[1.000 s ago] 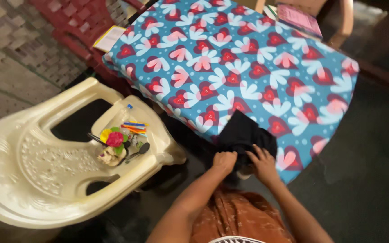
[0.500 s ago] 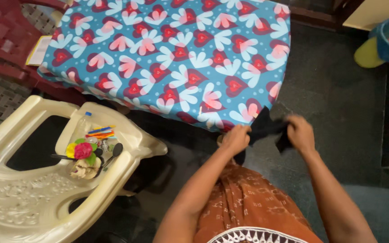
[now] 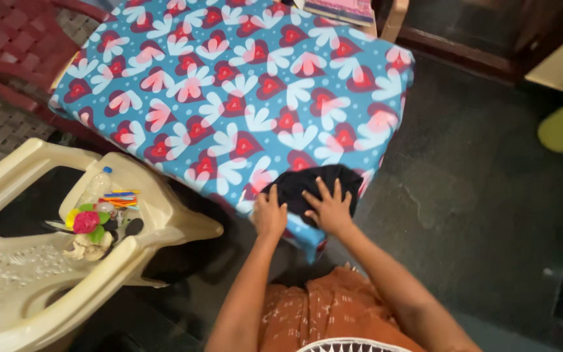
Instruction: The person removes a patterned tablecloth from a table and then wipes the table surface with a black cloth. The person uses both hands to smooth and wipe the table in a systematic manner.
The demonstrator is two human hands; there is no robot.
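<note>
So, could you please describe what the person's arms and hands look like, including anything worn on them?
Both arms are bare to the lower frame edge: no sleeves, gloves or watch show. The left hand and right hand show no visible rings, fingers uncovered. An orange patterned garment covers the lap.

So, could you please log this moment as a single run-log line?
left hand: flat on black cloth | right hand: flat on it, fingers spread | cloth: on patterned table, near corner | cream chair: left, holding small items
</note>
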